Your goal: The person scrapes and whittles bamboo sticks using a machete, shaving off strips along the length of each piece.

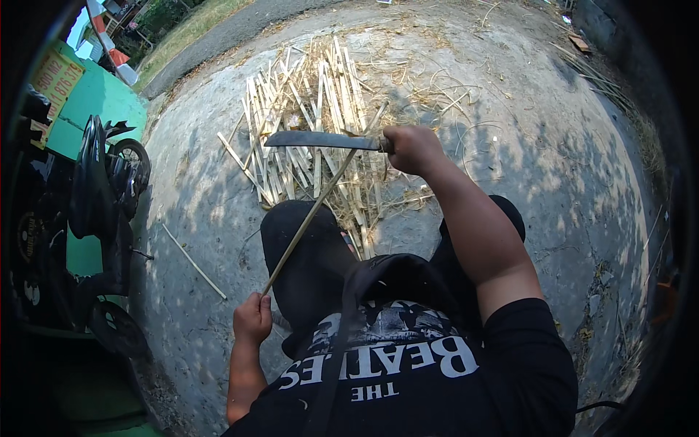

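Note:
My left hand is closed round the lower end of a long, thin bamboo strip. From there the strip slants up and to the right, past my knee. My right hand grips the handle of a machete, its broad dark blade pointing left and lying across the upper part of the strip. Where blade and strip cross, a small curl or sliver shows near the handle. Beyond my knees lies a loose pile of split bamboo strips, partly hidden behind the blade.
Thin shavings are scattered right of the pile on the concrete ground. A single strip lies to the left. A parked motorcycle stands at the left beside a green panel. More sticks lie at the far right.

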A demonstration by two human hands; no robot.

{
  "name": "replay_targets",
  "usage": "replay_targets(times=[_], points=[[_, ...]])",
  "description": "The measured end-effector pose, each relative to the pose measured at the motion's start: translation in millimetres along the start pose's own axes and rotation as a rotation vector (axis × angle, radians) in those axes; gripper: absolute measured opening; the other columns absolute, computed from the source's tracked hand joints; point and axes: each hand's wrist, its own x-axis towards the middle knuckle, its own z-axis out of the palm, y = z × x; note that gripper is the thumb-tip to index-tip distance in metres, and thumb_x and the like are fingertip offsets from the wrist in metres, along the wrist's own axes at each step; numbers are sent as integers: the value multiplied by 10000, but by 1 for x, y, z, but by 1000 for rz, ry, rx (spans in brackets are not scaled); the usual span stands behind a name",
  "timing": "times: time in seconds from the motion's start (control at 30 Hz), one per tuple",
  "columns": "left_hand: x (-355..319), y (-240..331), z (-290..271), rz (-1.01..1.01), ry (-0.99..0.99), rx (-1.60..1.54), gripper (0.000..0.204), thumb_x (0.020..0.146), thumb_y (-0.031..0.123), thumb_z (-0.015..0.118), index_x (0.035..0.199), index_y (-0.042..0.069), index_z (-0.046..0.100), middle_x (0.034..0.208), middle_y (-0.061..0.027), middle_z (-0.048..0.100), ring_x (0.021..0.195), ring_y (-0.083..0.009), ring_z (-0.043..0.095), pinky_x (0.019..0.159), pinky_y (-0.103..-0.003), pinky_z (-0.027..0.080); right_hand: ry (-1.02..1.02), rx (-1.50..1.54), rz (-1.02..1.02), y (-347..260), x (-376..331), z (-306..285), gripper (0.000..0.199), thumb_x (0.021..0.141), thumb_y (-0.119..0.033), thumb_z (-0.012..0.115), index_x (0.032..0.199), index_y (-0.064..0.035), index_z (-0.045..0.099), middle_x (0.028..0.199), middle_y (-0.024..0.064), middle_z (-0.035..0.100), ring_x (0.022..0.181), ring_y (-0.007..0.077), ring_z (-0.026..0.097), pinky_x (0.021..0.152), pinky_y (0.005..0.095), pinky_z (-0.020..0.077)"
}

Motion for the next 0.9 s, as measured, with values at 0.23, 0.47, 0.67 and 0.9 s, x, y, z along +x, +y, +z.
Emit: replay_targets(times=[0.23,0.47,0.67,0.9], points=[[12,10,-1,-6,-23,-55,288,1012,217,596,797,28,573,654,-227,593,652,-480,610,559,-521,458,45,234,391,35,5,1,250,805,-185,654,1034,-97,704,953,210,727,923,412,696,813,517,546],[8,4,8,22,12,-32,280,1007,209,600,793,30,572,664,-219,605,645,-469,617,560,-519,459,-8,209,231,15,4,4,204,828,-203,666,1007,-115,704,912,182,727,882,397,704,775,512,561],[-1,-7,3,-11,21,18,259,1005,204,602,806,38,594,669,-212,615,650,-457,628,563,-518,466,-69,37,-9,8,5,-16,130,826,-173,654,925,-91,677,872,189,709,829,427,677,734,528,542],[3,-5,6,24,19,-3,265,1005,210,600,802,39,598,672,-211,614,645,-455,626,564,-515,469,49,169,327,37,4,-3,207,800,-186,667,992,-111,683,921,198,726,901,413,700,787,523,555]])
